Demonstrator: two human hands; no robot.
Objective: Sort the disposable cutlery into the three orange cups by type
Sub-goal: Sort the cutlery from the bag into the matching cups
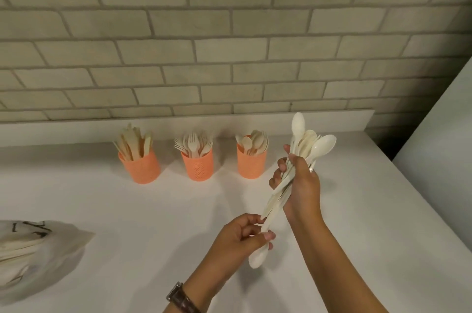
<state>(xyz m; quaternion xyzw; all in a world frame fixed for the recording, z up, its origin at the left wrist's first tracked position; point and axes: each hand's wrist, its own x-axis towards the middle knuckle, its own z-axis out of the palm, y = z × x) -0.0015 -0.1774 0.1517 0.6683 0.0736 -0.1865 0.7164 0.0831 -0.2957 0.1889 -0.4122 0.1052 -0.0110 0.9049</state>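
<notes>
Left grip [242, 236], nearest, pinches one white spoon [256, 259] just above its down-pointing bowl. Right grip [301, 185] wraps the spoon bundle [306, 144] beyond, above the surface [127, 210]. Likely light, stiff and slick, so best clasped mid-handle or they fan out. The spoon cup [251, 164] stands far, rightmost.

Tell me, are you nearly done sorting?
Well along. Knives fill the left cup, forks the middle cup, spoons the right cup. The right hand grips a bunch of spoons; the left hand pinches one spoon turned the other way. Left: drop these in, then empty the bag, which holds more cutlery.
</notes>
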